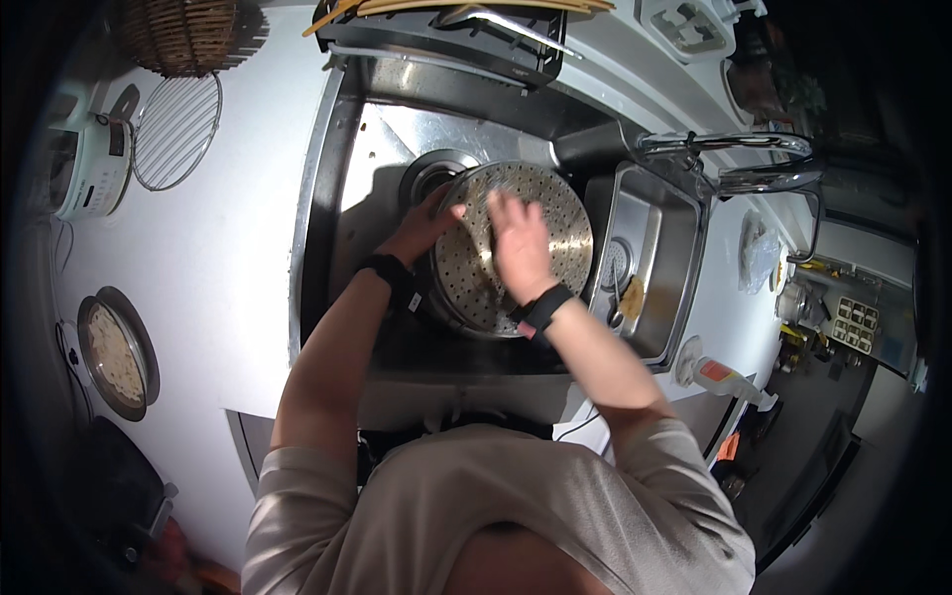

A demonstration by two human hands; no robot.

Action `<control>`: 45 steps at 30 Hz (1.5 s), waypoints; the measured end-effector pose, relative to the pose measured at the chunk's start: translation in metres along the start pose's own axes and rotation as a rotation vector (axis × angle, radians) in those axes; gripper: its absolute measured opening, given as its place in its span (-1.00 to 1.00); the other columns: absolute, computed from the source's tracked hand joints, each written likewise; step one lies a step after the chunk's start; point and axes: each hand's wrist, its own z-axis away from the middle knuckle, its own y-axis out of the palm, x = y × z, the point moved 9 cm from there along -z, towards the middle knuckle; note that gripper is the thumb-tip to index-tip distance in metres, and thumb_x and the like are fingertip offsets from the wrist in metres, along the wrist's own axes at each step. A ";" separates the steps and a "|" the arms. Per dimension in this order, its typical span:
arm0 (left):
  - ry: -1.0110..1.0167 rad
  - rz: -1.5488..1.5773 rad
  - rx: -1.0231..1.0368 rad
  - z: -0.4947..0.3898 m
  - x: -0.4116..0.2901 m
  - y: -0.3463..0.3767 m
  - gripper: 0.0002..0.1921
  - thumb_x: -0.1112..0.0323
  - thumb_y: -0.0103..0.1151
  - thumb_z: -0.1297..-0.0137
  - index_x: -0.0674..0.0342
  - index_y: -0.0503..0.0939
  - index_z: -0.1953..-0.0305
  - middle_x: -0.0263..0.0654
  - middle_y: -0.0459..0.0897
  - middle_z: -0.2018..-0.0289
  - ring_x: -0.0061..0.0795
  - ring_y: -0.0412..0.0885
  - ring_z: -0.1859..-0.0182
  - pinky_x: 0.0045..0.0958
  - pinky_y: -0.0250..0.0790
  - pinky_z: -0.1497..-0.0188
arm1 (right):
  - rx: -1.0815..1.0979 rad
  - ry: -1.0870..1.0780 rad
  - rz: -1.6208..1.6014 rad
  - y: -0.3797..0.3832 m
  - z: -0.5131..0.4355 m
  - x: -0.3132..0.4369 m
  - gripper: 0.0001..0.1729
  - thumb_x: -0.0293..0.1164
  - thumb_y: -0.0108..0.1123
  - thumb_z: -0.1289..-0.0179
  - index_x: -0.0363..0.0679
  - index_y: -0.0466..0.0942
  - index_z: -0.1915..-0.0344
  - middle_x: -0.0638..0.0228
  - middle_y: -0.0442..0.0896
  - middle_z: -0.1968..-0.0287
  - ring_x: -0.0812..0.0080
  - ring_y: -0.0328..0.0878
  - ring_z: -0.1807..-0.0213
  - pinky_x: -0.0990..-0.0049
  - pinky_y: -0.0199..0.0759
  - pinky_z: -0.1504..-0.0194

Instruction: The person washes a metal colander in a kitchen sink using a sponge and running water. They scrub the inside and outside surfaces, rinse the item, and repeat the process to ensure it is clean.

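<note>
A round, perforated metal steamer tray (569,216) is held tilted inside the stainless steel sink (476,123). My left hand (422,227) grips its left rim, the thumb lying over the holed face. Flat against that face rests my right hand (520,242), fingers spread and slightly blurred; nothing shows in it. Behind the tray's upper left edge the sink drain (439,175) is partly covered. What lies under the tray is hidden.
A smaller basin (673,245) to the right holds a brownish piece (632,299). The chrome faucet (729,145) reaches in at upper right. A spray bottle (721,375) stands at the right edge. On the left counter are a wire rack (178,130) and a bowl of pale food (115,349).
</note>
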 end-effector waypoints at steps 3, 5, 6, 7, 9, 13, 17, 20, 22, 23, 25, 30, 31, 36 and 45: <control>0.104 0.082 0.012 0.003 -0.009 0.003 -0.17 -0.26 0.03 -0.26 0.13 0.13 -0.40 -0.05 0.29 -0.31 -0.22 0.21 -0.37 -0.26 0.07 -0.36 | 0.151 0.199 -0.022 0.007 -0.006 -0.019 -0.56 -0.50 -0.16 -0.27 -0.22 0.35 -0.16 0.17 0.50 0.02 0.11 0.40 0.06 0.27 0.40 0.04; 0.000 -0.002 0.007 0.000 0.003 0.002 -0.19 -0.24 0.01 -0.28 0.12 0.12 -0.40 -0.05 0.29 -0.32 -0.23 0.20 -0.37 -0.28 0.04 -0.37 | 0.039 0.135 -0.052 0.001 -0.009 -0.010 -0.62 -0.45 -0.16 -0.30 -0.19 0.41 -0.10 0.15 0.51 0.13 0.09 0.41 0.02 0.30 0.39 0.01; -0.033 -0.026 -0.016 0.000 0.008 0.000 -0.20 -0.24 0.00 -0.29 0.12 0.12 -0.40 -0.06 0.29 -0.32 -0.24 0.20 -0.38 -0.28 0.03 -0.38 | 0.111 0.098 -0.126 0.010 -0.012 -0.009 -0.62 -0.45 -0.16 -0.30 -0.17 0.43 -0.09 0.16 0.51 0.11 0.09 0.41 0.03 0.27 0.39 0.02; -0.019 -0.002 -0.027 -0.002 0.009 -0.002 -0.23 -0.20 0.03 -0.29 0.13 0.15 -0.39 -0.03 0.34 -0.27 -0.23 0.25 -0.35 -0.30 0.07 -0.35 | 0.071 0.078 -0.126 0.011 -0.009 -0.004 -0.63 -0.44 -0.17 -0.30 -0.16 0.44 -0.07 0.16 0.50 0.10 0.09 0.41 0.05 0.23 0.39 0.03; 0.071 0.096 -0.101 0.000 0.008 -0.003 -0.27 -0.13 0.08 -0.28 0.15 0.22 -0.36 0.02 0.45 -0.19 -0.20 0.35 -0.29 -0.32 0.16 -0.30 | 0.066 -0.002 -0.065 0.018 -0.009 0.002 -0.64 -0.45 -0.27 -0.38 -0.16 0.45 -0.06 0.17 0.50 0.07 0.05 0.43 0.10 0.21 0.39 0.04; 0.087 0.069 -0.077 -0.009 0.017 -0.001 -0.30 -0.11 0.04 -0.32 0.14 0.21 -0.37 -0.08 0.42 -0.22 -0.28 0.32 -0.30 -0.35 0.13 -0.31 | 0.030 0.132 -0.181 0.024 -0.014 -0.015 -0.62 -0.41 -0.29 -0.39 -0.12 0.43 -0.08 0.07 0.51 0.18 0.00 0.42 0.15 0.15 0.36 0.05; 0.153 0.093 0.008 -0.011 0.016 0.004 -0.34 -0.05 0.02 -0.36 0.17 0.20 -0.37 -0.20 0.36 -0.28 -0.37 0.24 -0.34 -0.37 0.05 -0.36 | 0.232 0.067 -0.060 0.029 -0.023 -0.006 -0.47 -0.61 -0.04 -0.10 -0.22 0.45 -0.14 0.18 0.49 -0.10 0.06 0.39 0.05 0.22 0.38 -0.03; 0.062 0.049 -0.058 -0.014 0.028 0.001 -0.37 0.03 0.07 -0.34 0.17 0.22 -0.36 -0.22 0.41 -0.24 -0.42 0.28 -0.31 -0.39 0.08 -0.34 | 0.296 0.137 -0.147 0.023 -0.029 -0.005 -0.48 -0.57 -0.01 -0.12 -0.18 0.42 -0.15 0.24 0.46 -0.14 0.15 0.38 0.01 0.31 0.40 -0.05; 0.077 0.049 -0.130 -0.015 0.031 -0.002 -0.36 0.04 0.10 -0.31 0.13 0.23 -0.35 -0.18 0.45 -0.21 -0.38 0.33 -0.28 -0.38 0.12 -0.31 | 0.267 -0.257 -0.250 0.012 -0.030 0.035 -0.45 -0.62 -0.03 -0.09 -0.21 0.44 -0.16 0.21 0.47 -0.15 0.06 0.40 0.04 0.24 0.38 -0.06; 0.167 0.070 -0.161 -0.015 0.024 -0.005 -0.34 0.01 0.12 -0.28 0.08 0.23 -0.36 -0.13 0.47 -0.18 -0.32 0.36 -0.27 -0.36 0.16 -0.29 | 0.287 -0.285 -0.183 0.013 -0.031 0.038 -0.43 -0.61 -0.02 -0.08 -0.19 0.45 -0.17 0.24 0.46 -0.17 0.06 0.40 0.02 0.26 0.38 -0.08; 0.183 0.102 -0.148 -0.014 0.026 -0.002 -0.32 -0.01 0.14 -0.25 0.05 0.24 -0.35 -0.07 0.50 -0.16 -0.26 0.40 -0.25 -0.35 0.20 -0.27 | 0.130 -0.034 -0.031 0.002 -0.042 0.014 -0.43 -0.60 -0.01 -0.08 -0.20 0.45 -0.17 0.25 0.47 -0.16 0.07 0.40 0.02 0.27 0.39 -0.08; 0.158 0.093 -0.179 -0.013 0.027 -0.006 -0.33 0.01 0.15 -0.24 0.11 0.26 -0.33 -0.04 0.51 -0.13 -0.23 0.43 -0.22 -0.35 0.25 -0.23 | 0.306 -0.326 -0.196 0.015 -0.038 0.044 -0.41 -0.61 -0.01 -0.05 -0.19 0.44 -0.17 0.22 0.47 -0.17 0.06 0.41 0.02 0.29 0.40 -0.06; 0.183 0.082 -0.154 -0.012 0.024 -0.004 -0.33 0.01 0.16 -0.24 0.11 0.26 -0.33 -0.04 0.51 -0.12 -0.23 0.44 -0.21 -0.35 0.25 -0.22 | 0.345 -0.201 -0.099 0.021 -0.041 0.031 -0.43 -0.62 -0.01 -0.05 -0.21 0.45 -0.15 0.22 0.48 -0.15 0.05 0.41 0.03 0.28 0.40 -0.06; 0.079 0.099 -0.139 -0.012 0.033 -0.001 -0.33 0.04 0.16 -0.24 0.10 0.24 -0.34 -0.06 0.51 -0.14 -0.28 0.42 -0.22 -0.36 0.25 -0.23 | 0.256 -0.176 -0.112 0.019 -0.043 0.025 -0.43 -0.66 0.02 -0.03 -0.19 0.47 -0.13 0.22 0.49 -0.11 0.06 0.41 0.05 0.26 0.39 -0.07; 0.124 0.115 -0.167 -0.009 0.033 -0.003 -0.34 0.05 0.16 -0.25 0.03 0.24 -0.35 -0.07 0.51 -0.14 -0.26 0.43 -0.22 -0.36 0.25 -0.23 | 0.222 -0.376 -0.219 0.016 -0.024 0.031 -0.38 -0.70 -0.04 0.00 -0.16 0.49 -0.14 0.18 0.52 -0.01 0.06 0.40 0.09 0.31 0.37 -0.06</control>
